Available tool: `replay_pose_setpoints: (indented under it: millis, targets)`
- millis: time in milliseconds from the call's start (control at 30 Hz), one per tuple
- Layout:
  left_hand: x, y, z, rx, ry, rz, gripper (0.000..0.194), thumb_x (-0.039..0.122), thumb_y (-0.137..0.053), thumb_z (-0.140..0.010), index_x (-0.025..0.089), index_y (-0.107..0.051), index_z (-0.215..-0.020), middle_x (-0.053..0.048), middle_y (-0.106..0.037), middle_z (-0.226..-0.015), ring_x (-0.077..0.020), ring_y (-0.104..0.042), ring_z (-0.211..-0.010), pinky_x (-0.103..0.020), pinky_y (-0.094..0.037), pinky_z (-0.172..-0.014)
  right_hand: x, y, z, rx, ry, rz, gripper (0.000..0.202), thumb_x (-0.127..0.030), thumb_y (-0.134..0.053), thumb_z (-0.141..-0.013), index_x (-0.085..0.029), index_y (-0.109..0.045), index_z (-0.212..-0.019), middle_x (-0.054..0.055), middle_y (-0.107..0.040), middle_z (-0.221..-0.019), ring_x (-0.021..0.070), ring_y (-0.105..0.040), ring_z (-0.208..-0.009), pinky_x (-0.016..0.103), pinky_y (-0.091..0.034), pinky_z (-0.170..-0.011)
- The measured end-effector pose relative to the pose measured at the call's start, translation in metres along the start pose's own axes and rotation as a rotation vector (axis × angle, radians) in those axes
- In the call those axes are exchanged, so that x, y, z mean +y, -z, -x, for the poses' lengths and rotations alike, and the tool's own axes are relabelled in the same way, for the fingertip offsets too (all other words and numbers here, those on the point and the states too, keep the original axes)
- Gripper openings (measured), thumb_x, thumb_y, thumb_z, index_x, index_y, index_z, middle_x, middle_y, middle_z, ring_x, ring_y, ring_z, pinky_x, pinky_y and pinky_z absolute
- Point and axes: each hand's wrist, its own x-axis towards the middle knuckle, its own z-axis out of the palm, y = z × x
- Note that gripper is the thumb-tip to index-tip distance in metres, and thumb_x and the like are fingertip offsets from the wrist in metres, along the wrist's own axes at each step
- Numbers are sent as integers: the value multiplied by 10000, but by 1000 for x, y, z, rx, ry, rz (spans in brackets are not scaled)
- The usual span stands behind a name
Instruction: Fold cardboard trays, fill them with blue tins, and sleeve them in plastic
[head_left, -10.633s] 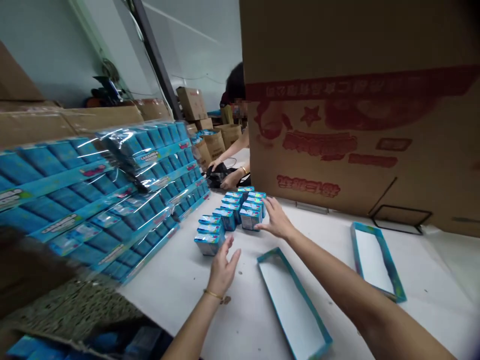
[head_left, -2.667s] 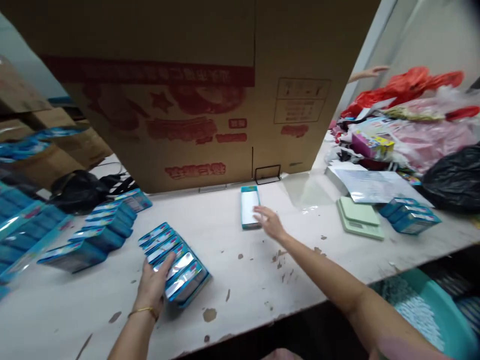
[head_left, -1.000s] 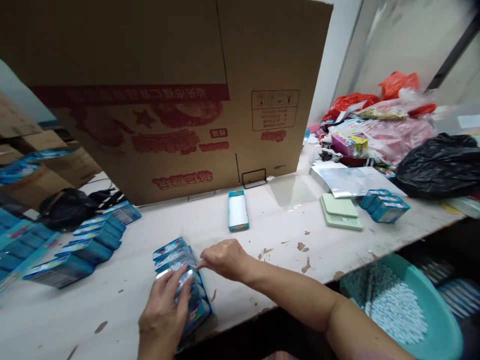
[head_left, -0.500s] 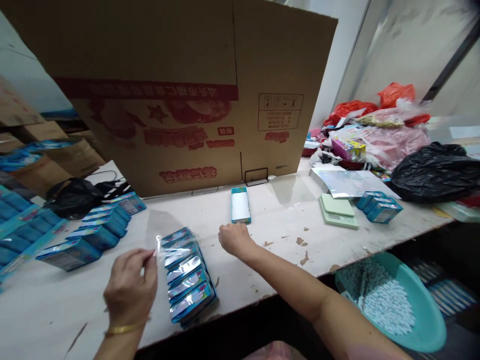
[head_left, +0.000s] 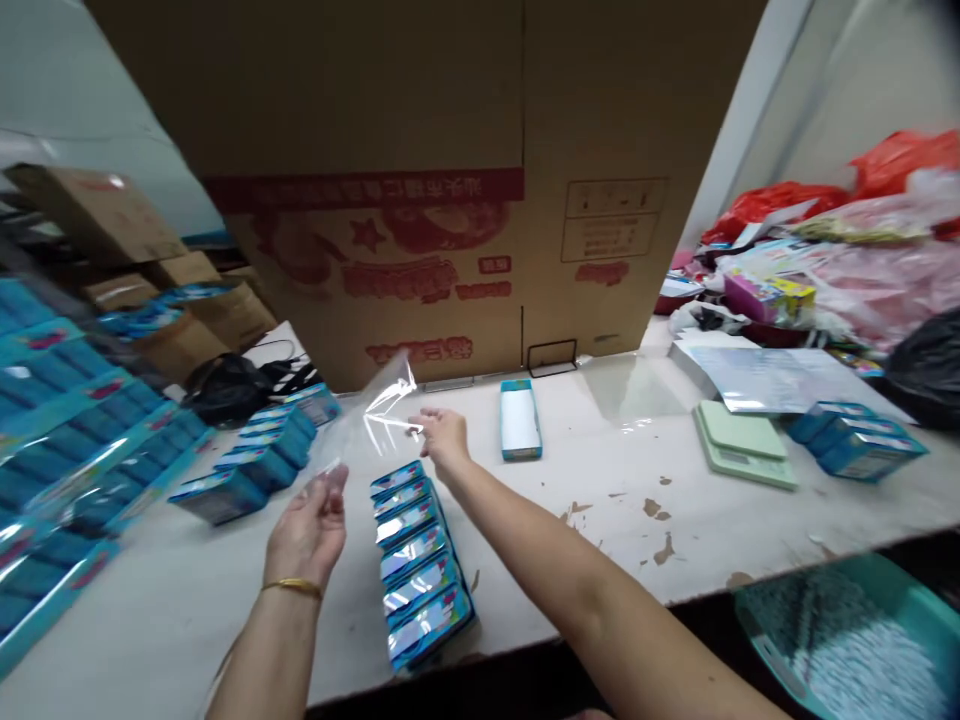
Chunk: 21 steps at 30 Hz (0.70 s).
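A clear plastic sheet (head_left: 379, 410), shiny with reflections, is held up above the table. My left hand (head_left: 311, 525) grips its lower left part, fingers closed on it. My right hand (head_left: 442, 435) has its fingertips at the sheet's right edge, seemingly pinching it; slight blur hides the exact contact. Just below the sheet stands a row of several blue packets (head_left: 420, 570), glossy on top. A shallow blue box (head_left: 520, 420) with a white inside or face lies to the right of my right hand.
A big cardboard carton (head_left: 450, 240) rises behind the table. More blue boxes (head_left: 259, 460) stand at left beside stacked display trays (head_left: 67, 440). At right are a pale green scale (head_left: 742, 440), blue packs (head_left: 859, 440) and, lower down, a teal basin (head_left: 847, 630) of small pale pieces.
My right hand has moved from beside the shallow blue box to the clear sheet's edge. The sheet is now raised and spread more widely. The camera view has swung left.
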Motion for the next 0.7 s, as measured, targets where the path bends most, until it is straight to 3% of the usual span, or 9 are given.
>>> replay_pose_setpoints:
  millis: [67,133,233,333,433,533,633,700]
  targets:
    - [-8,1,-26,-13,52,-32,196,0,-399,-784,121,-519,-688,-22,-601,-725,-54,-606,-650,-45,-430,-449,19,-4,-19,-7,-163,-96,101,-182,-582,-709,-112,-568,-781,-38,-564,-505,47,-425,-303,146,-265,-279]
    - [-9,-2,-46,-50,94,-92,185,-6,-407,-776,122,-524,-714,-21,-599,-738,-58,-605,-627,-42,-415,-409,26,-3,-33,9,-194,-125,44,-130,-574,-698,-124,-531,-688,-52,-536,-465,39,-415,-279,133,-238,-264]
    - [4,-16,-61,-64,100,-114,182,-17,-405,-772,123,-519,-747,-24,-599,-764,-70,-615,-649,-45,-417,-403,18,-4,-45,7,-185,-151,86,-106,-561,-703,-139,-491,-665,-57,-539,-473,40,-455,-301,117,-269,-279]
    - [24,-34,-62,-60,-31,-43,202,-32,-398,-760,124,-526,-760,-20,-604,-723,-67,-615,-647,-71,-462,-480,-1,-9,-51,-49,-125,-226,75,-141,-553,-729,-154,-480,-734,-46,-572,-535,66,-536,-382,128,-355,-333]
    - [33,-41,-60,-200,-251,35,177,52,-427,-783,165,-536,-865,-25,-633,-727,-99,-628,-732,-139,-502,-594,-8,-11,-57,-152,48,-323,116,-219,-573,-729,-165,-486,-784,-27,-604,-606,92,-597,-497,163,-438,-425]
    - [8,-29,-67,-292,-339,8,161,210,-467,-798,200,-521,-949,-26,-648,-800,-115,-622,-819,-227,-500,-733,17,-4,-64,-214,131,-204,177,-309,-593,-701,-163,-504,-748,-8,-618,-637,102,-613,-577,199,-475,-523]
    - [-42,2,-82,-109,-210,-205,155,270,-481,-769,155,-546,-852,-5,-620,-691,-124,-628,-752,-289,-489,-769,65,7,-63,-231,67,30,214,-341,-561,-699,-159,-481,-621,6,-594,-576,118,-594,-546,228,-466,-514]
    - [-75,24,-89,21,-238,-518,223,324,-448,-769,141,-571,-800,-35,-627,-687,-168,-623,-775,-333,-481,-776,96,14,-54,-220,51,113,228,-331,-532,-708,-164,-468,-567,-1,-561,-525,123,-565,-503,241,-446,-495]
